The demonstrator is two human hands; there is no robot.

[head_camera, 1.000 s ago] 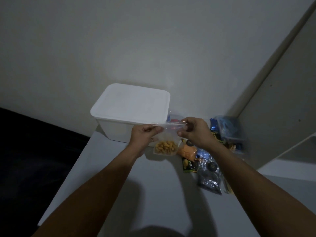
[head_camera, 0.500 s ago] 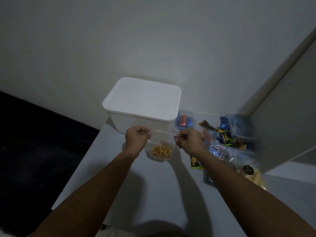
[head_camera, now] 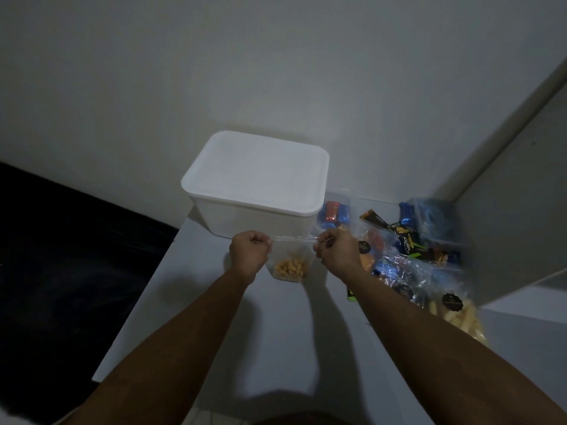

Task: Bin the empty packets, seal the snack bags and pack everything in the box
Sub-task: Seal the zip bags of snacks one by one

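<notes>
A small clear snack bag [head_camera: 290, 265] with yellow-orange snacks in its bottom hangs over the white table [head_camera: 276, 332]. My left hand [head_camera: 250, 251] pinches the left end of its top strip. My right hand [head_camera: 336, 251] pinches the right end, and the strip is stretched tight between them. Just behind the bag stands the white box [head_camera: 256, 182] with its lid on. A heap of snack packets [head_camera: 402, 246], blue, black and orange, lies to the right of the box. A clear bag of pale sticks [head_camera: 460, 314] lies nearer, at the right.
The table's left edge drops to a dark area [head_camera: 61, 256]. A grey wall [head_camera: 276, 72] rises behind the box, and a side panel [head_camera: 515, 179] closes the right. A clear bag of blue packets [head_camera: 432, 216] sits in the back right corner.
The view has shifted, so the box and bag sit further right and lower. My hands have drawn apart along the bag's top strip and now hold its two ends.
</notes>
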